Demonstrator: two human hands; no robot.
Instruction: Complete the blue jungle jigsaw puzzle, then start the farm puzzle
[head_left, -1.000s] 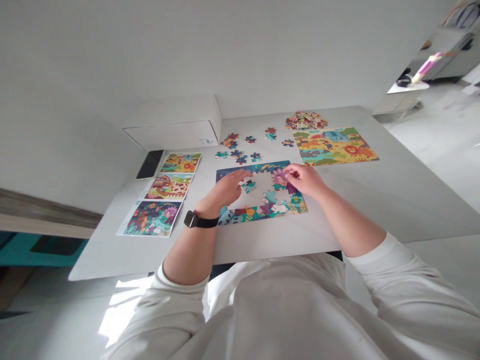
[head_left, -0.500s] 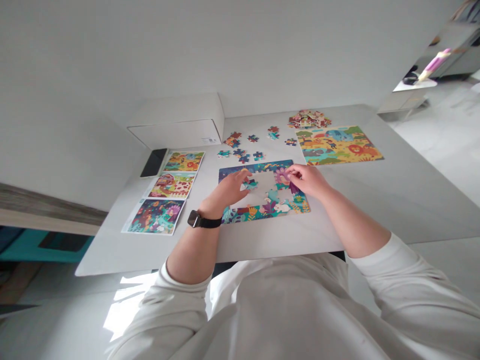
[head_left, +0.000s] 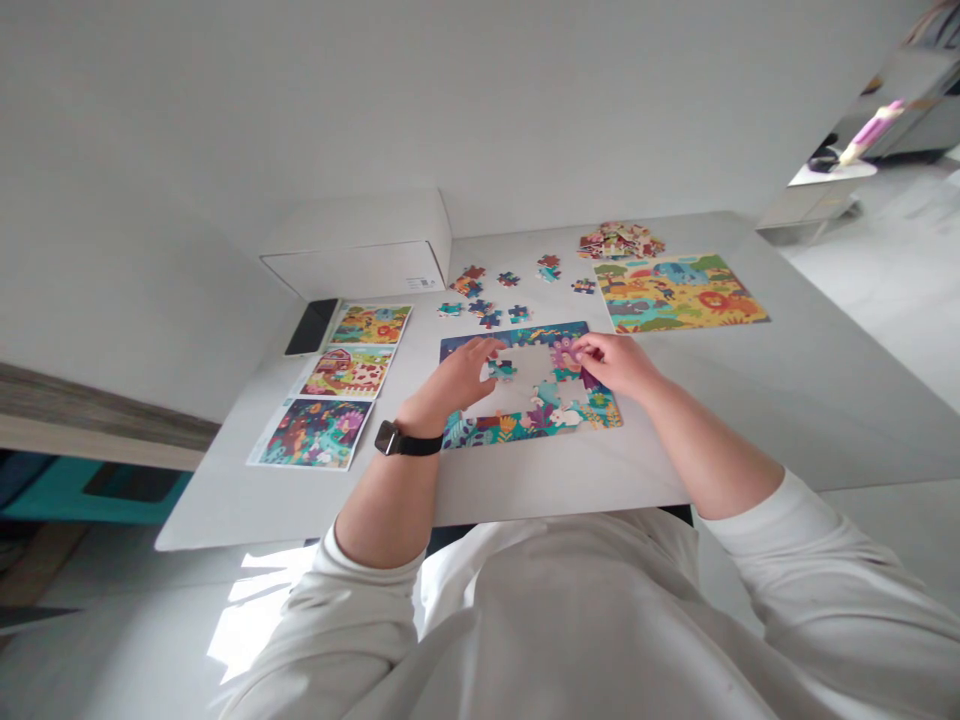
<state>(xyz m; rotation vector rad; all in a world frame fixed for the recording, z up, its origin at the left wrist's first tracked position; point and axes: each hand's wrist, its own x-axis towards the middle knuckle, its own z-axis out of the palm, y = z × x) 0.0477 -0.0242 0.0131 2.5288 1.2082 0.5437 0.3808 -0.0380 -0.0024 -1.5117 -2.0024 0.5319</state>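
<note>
A partly assembled jigsaw puzzle (head_left: 506,427) lies on the table in front of me, its bright border around a pale gap. My left hand (head_left: 466,375), with a dark watch on the wrist, rests over the puzzle's left side. Its thumb and index finger are spread beside a loose teal and dark puzzle piece (head_left: 502,369) in the gap. At the right side, my right hand (head_left: 616,362) has its fingers bent together at a purple puzzle piece (head_left: 565,354). Its fingertips partly hide that piece. Teal pieces (head_left: 547,393) and a white rabbit picture (head_left: 564,415) show near the lower right.
Several loose pieces (head_left: 481,311) lie beyond the puzzle, with a heap of pieces (head_left: 621,241) farther back. A finished animal puzzle (head_left: 679,293) is at the right. A picture sheet (head_left: 346,368), a phone (head_left: 311,327) and a white box (head_left: 352,268) stand to the left.
The whole view has shifted very slightly. Both hands stay almost where they were, and no puzzle piece has visibly changed place.
</note>
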